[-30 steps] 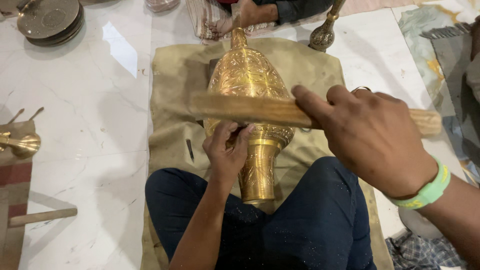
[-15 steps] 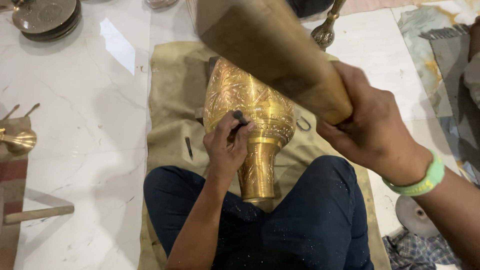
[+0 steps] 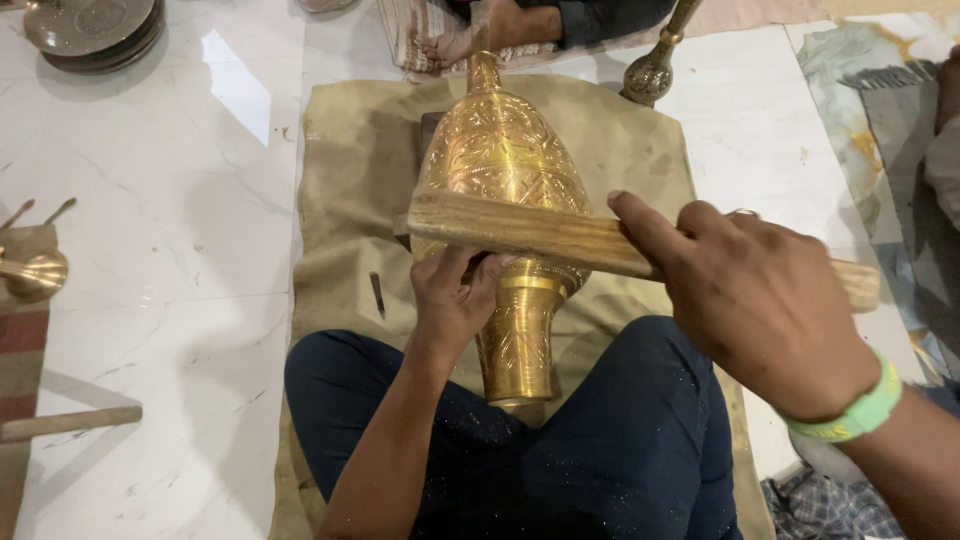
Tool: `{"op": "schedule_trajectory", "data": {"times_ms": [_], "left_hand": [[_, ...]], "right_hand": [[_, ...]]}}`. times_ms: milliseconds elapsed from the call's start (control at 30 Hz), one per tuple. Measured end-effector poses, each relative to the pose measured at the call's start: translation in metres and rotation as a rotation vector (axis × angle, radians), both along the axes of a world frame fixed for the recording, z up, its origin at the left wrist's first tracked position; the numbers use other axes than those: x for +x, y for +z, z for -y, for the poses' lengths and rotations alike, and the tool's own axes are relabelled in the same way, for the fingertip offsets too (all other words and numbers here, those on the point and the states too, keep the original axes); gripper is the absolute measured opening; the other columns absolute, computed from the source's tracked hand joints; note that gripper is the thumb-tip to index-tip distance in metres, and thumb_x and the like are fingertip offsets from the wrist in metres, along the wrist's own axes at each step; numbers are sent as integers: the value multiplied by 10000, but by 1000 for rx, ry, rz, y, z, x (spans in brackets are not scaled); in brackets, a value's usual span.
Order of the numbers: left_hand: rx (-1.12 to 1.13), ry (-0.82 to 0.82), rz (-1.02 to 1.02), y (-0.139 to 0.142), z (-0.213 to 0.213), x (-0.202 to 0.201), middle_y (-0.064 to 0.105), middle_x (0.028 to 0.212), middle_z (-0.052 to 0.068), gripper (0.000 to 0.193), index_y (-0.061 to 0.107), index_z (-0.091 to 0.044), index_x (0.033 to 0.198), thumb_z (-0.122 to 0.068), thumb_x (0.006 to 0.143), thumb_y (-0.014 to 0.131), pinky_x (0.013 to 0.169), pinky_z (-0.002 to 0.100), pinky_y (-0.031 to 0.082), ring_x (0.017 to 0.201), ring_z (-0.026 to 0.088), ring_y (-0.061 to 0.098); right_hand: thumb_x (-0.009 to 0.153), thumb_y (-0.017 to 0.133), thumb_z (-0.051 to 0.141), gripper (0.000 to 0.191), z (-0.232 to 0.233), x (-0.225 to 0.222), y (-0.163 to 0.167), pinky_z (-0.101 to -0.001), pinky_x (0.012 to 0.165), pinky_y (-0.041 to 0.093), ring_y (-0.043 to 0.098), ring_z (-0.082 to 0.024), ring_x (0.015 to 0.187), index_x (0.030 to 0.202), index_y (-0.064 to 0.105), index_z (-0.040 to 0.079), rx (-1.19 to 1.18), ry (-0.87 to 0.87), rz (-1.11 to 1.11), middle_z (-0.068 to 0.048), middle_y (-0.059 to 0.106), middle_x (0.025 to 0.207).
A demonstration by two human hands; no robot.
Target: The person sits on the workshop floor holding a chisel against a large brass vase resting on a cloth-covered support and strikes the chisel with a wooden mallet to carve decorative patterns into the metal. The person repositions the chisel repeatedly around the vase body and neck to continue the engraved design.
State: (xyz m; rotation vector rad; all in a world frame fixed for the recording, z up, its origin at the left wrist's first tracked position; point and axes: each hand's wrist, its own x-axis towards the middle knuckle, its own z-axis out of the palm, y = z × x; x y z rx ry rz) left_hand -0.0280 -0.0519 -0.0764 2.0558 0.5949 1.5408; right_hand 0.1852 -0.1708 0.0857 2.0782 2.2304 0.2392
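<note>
An engraved brass vase (image 3: 505,170) lies on a tan cloth (image 3: 350,180), its neck pointing toward my crossed legs in dark trousers. My left hand (image 3: 452,295) presses against the vase's lower body, holding a small tool that is mostly hidden under the mallet. My right hand (image 3: 765,300), with a green wristband, grips a flat wooden mallet (image 3: 520,228) lying across the vase just above my left hand.
A small metal punch (image 3: 377,294) lies on the cloth to the left. Stacked metal plates (image 3: 95,28) sit at the far left, a wooden stick (image 3: 70,422) near left, a small brass vase (image 3: 652,70) at the back. Another person's foot (image 3: 470,40) rests beyond the vase.
The mallet was raised high half a second ago and has come back down across the vase. My left hand stayed against the vase.
</note>
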Motion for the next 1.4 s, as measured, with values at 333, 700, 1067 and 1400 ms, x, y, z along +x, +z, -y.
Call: {"op": "schedule_trajectory", "data": {"times_ms": [333, 700, 1067, 1400], "left_hand": [[25, -13, -42, 3, -5, -4, 733, 897, 60, 219, 646, -101, 1203, -104, 1007, 743, 644, 293, 564, 724, 144, 708], [-302, -79, 383, -10, 12, 4, 746, 1064, 87, 374, 533, -20, 1332, -19, 1018, 735, 860, 261, 601, 947, 114, 714], [-182, 129, 265, -20, 17, 15, 736, 988, 84, 374, 581, -14, 1288, -42, 980, 792, 750, 222, 578, 865, 95, 707], [-205, 182, 238, -14, 18, 15, 736, 958, 60, 320, 604, -33, 1145, -78, 934, 840, 769, 243, 600, 860, 110, 725]], "right_hand": [[924, 633, 199, 581, 18, 6, -5, -287, 365, 393, 496, -134, 465, 1494, 521, 202, 189, 66, -21, -19, 597, 694], [771, 766, 194, 687, 10, 12, -8, -334, 538, 473, 607, -193, 649, 1427, 575, 125, 364, 62, -120, -24, 623, 815], [831, 701, 169, 595, -20, -11, 32, -331, 550, 467, 605, -214, 662, 1387, 504, 85, 332, 325, -484, -60, 609, 837], [969, 572, 247, 559, -21, -25, 42, -260, 522, 490, 611, -161, 635, 1491, 403, 143, 116, 232, -154, -75, 657, 914]]}}
